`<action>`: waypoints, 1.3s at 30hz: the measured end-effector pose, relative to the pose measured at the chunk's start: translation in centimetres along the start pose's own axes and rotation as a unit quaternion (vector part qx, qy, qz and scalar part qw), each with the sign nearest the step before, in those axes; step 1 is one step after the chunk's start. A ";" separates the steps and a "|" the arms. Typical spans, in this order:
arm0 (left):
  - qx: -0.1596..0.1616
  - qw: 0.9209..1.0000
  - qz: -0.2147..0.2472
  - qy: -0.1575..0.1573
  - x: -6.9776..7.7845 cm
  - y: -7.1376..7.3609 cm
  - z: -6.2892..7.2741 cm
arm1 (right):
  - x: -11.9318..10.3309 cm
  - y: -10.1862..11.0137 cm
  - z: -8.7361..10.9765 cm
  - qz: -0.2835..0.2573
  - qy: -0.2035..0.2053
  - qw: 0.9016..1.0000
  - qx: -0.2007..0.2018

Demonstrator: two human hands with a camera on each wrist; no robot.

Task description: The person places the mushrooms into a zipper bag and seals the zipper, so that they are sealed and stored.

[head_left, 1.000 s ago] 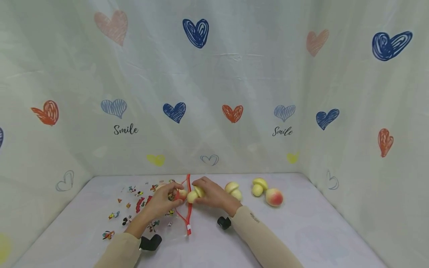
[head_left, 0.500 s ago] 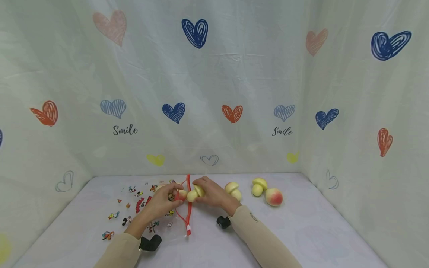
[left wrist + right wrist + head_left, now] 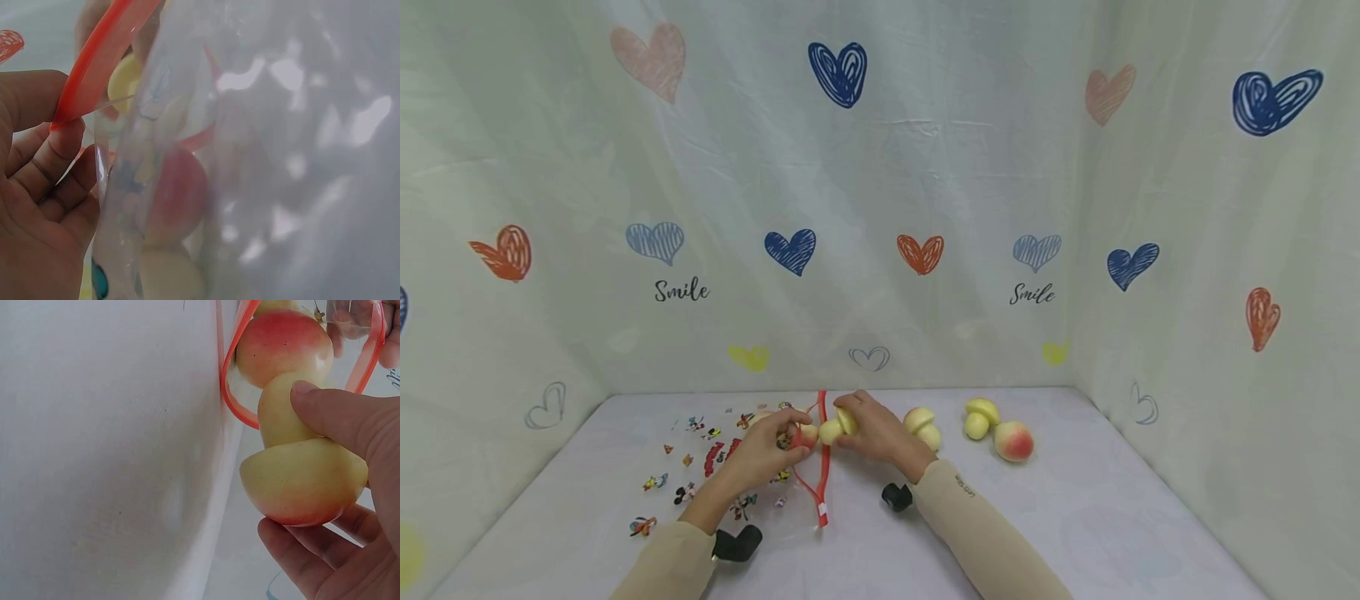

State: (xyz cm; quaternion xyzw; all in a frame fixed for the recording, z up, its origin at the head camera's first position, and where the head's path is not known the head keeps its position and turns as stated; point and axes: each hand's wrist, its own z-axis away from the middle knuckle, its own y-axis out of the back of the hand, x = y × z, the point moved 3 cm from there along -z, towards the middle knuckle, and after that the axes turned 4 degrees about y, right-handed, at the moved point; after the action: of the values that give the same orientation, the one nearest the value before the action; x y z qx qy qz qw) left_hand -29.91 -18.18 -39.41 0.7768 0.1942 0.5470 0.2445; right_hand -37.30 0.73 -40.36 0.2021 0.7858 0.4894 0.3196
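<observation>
My left hand (image 3: 763, 454) pinches the red zip edge (image 3: 94, 72) of a clear plastic bag printed with small cartoon figures. The bag lies on its side with its mouth facing right. My right hand (image 3: 880, 433) holds a pale yellow toy mushroom (image 3: 303, 481) with a reddish cap, thumb on the stem and fingers under the cap. The stem points into the bag's mouth, close to a red-and-cream toy peach (image 3: 284, 350) lying just inside. Through the film in the left wrist view, the peach and a paler rounded thing (image 3: 172, 272) show blurred.
Right of my right hand, a mushroom (image 3: 923, 429), another yellow mushroom (image 3: 980, 418) and a peach (image 3: 1014, 442) rest on the white table (image 3: 1075, 517). Black wrist-worn devices (image 3: 737, 543) sit at both wrists. Heart-printed curtains (image 3: 880, 183) stand behind and at the sides.
The right hand and its mushroom have shifted slightly, the fingers a little higher and further right. The left hand and the bag look the same.
</observation>
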 end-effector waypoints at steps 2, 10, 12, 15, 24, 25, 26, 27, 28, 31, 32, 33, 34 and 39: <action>0.000 1.000 0.001 -0.003 0.1 0.0 0.0 | 0.0 -0.1 0.0 0.002 -0.002 1.000 0.002; 0.000 1.000 0.007 -0.005 0.0 0.0 -0.2 | -0.5 -0.2 -0.2 -0.010 -0.015 1.000 -0.006; -0.001 1.000 0.010 -0.005 0.0 0.0 -0.2 | -0.7 -0.2 -0.3 -0.012 -0.016 1.000 -0.006; -0.002 1.000 0.011 -0.002 0.1 0.0 -0.2 | -0.9 -0.3 -0.4 -0.020 -0.019 1.000 -0.003; -0.006 1.000 0.012 0.008 0.0 0.0 -0.2 | -1.2 -0.9 -0.8 -0.038 -0.024 0.999 0.010; -0.006 1.000 0.013 0.009 0.0 0.0 -0.2 | -1.3 -1.0 -0.8 -0.041 -0.023 0.999 0.012; -0.006 1.000 0.014 0.012 0.0 0.0 -0.1 | -1.3 -1.0 -0.9 -0.044 -0.022 0.999 0.015; -0.006 1.000 0.014 0.013 0.0 0.1 -0.1 | -1.3 -1.1 -0.9 -0.047 -0.021 0.999 0.017; -0.006 1.000 0.015 0.014 0.0 0.1 -0.1 | -1.4 -1.2 -1.0 -0.052 -0.022 0.998 0.019; -0.005 1.000 0.015 0.018 0.0 0.1 -0.1 | -1.5 -1.4 -1.1 -0.067 -0.032 0.997 0.025; -0.005 1.000 0.016 0.019 0.0 0.0 -0.1 | -1.5 -1.5 -1.2 -0.071 -0.036 0.996 0.026; -0.005 1.000 0.016 0.019 -0.1 0.0 -0.1 | -1.5 -1.6 -1.2 -0.075 -0.040 0.996 0.027; -0.004 1.000 0.016 0.020 -0.1 0.0 -0.1 | -1.5 -1.6 -1.3 -0.078 -0.045 0.996 0.028; -0.006 1.000 0.017 0.026 -0.2 -0.1 -0.2 | -1.6 -1.8 -1.4 -0.089 -0.061 0.994 0.029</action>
State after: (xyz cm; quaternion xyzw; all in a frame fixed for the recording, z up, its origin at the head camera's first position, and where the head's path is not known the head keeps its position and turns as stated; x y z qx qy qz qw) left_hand -30.16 -18.16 -39.51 0.7639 0.1844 0.5721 0.2347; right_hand -37.17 -2.00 -41.06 0.1702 0.7935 0.4225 0.4035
